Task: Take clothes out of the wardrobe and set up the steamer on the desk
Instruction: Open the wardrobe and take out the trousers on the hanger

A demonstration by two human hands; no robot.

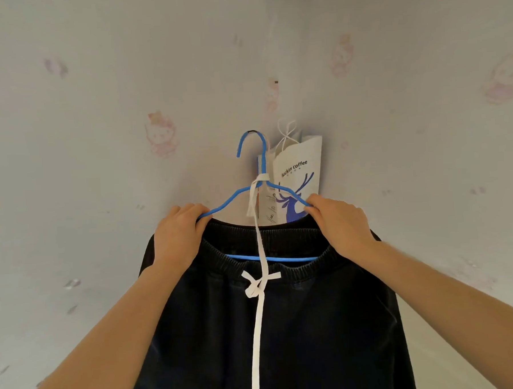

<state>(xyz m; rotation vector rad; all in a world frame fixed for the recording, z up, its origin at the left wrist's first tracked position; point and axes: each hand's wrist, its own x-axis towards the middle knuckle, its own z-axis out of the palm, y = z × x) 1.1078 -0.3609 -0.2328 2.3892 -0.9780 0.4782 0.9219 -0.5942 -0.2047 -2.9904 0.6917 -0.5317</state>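
A pair of black trousers (300, 326) with an elastic waistband hangs on a blue wire hanger (261, 161), whose hook sits on a small wall hook. A white drawstring (260, 310) is tied at the waist and looped over the hanger's neck. My left hand (178, 237) grips the hanger's left shoulder together with the waistband. My right hand (340, 222) grips the right shoulder and the waistband there. No steamer or desk is in view.
A white paper coffee bag (299, 165) with a blue deer print hangs on the wall just behind the hanger. The wall (99, 172) is pale wallpaper with faint pink cartoon figures.
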